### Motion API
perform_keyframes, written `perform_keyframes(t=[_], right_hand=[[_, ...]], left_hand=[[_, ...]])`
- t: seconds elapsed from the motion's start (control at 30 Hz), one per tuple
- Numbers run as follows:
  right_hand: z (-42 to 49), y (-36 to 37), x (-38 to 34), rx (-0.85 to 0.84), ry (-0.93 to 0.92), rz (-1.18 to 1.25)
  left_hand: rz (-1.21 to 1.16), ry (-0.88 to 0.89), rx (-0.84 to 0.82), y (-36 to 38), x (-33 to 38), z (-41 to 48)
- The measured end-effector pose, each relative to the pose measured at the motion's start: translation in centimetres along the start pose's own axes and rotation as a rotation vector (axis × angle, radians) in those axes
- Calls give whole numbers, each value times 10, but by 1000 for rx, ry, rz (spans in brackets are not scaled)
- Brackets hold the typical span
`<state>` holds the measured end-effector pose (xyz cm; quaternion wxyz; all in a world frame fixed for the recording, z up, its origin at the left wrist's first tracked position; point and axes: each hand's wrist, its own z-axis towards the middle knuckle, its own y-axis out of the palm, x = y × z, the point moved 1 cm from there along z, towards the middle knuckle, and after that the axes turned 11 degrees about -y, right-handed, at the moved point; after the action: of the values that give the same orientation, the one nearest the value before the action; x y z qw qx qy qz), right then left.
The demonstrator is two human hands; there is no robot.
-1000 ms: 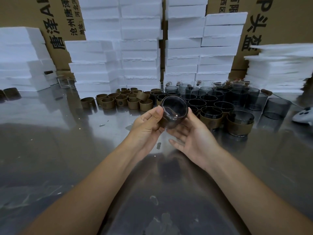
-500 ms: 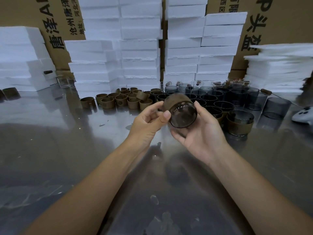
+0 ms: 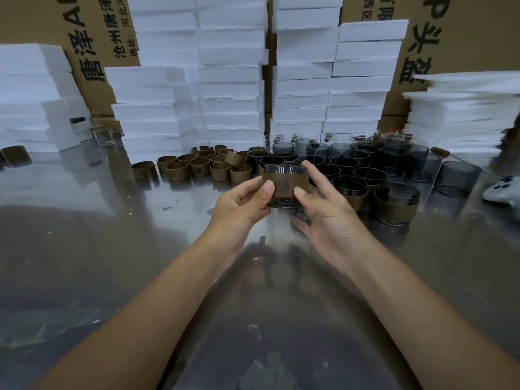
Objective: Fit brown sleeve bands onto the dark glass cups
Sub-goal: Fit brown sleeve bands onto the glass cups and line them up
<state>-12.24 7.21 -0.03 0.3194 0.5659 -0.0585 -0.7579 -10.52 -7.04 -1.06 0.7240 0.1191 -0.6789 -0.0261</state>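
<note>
Cup (image 3: 281, 202) now upright between hands (image 3: 239, 212) (image 3: 326, 220)

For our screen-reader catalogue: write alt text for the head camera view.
A person's left grip and right grip hold a dark glass cup upright over a shiny metal table, a brown sleeve band fitted round it. Behind lie loose bands on the left, more dark cups on the right, and stacked white boxes.

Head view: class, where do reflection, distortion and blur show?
Head view: the metal table hazily mirrors the foam stacks; the wide-angle lens leans the cardboard boxes outward at the edges; the right-edge foam pile looks smeared; the held cup is sharp.
</note>
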Motion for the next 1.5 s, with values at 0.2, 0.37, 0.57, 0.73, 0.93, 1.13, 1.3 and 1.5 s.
perform_keyframes(t=[0.2,0.37,0.57,0.73,0.93,1.13,1.3,1.5], right_hand=[[-5,-1,7,78,-194,-569],[-6,-8,18,45,-291,-1036],[-4,-15,22,-53,-281,-1101],[-2,-19,22,14,-243,-1252],[-1,-30,10,122,-118,-1414],[-3,-33,4,203,-238,-1521],[-2,-39,3,201,-272,-1612],[1,-37,8,89,-225,-1888]], left_hand=[[117,-69,-19,-4,-4,2],[164,-151,-104,-3,-6,4],[329,-69,-75,-2,-8,2],[435,-8,-66,0,-7,0],[495,26,45,-2,-9,3],[494,33,35,-2,-9,3],[488,33,44,-3,-8,2],[512,26,45,-4,-8,0]])
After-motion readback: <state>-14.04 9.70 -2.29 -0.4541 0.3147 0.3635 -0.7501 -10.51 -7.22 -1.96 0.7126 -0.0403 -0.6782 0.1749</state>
